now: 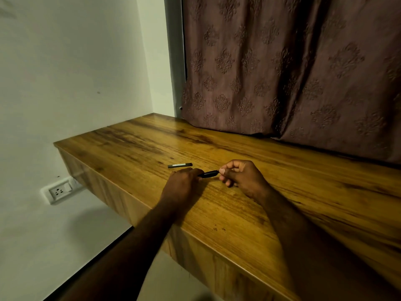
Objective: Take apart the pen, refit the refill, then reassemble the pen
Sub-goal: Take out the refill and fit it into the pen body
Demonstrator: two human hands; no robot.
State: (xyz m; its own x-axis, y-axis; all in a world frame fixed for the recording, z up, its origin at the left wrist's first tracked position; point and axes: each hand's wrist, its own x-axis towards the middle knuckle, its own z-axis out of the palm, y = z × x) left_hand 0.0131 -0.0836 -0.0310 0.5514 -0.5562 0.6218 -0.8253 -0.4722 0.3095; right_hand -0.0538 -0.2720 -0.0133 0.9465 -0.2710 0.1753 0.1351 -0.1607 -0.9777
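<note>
Black pen body [208, 173] bridges the two hands just over the wooden surface [282, 192], long axis left-to-right, left hand [184, 181] gripping one end, right hand [240, 177] pinching the other, loose pen piece [180, 165] lying just beyond the left.

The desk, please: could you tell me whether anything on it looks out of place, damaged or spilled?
Nothing looks damaged or spilled. A slim dark pen piece lies loose on the desk, just beyond the left hand, which with the right hand holds the black pen section; that suits a pen taken apart.
</note>
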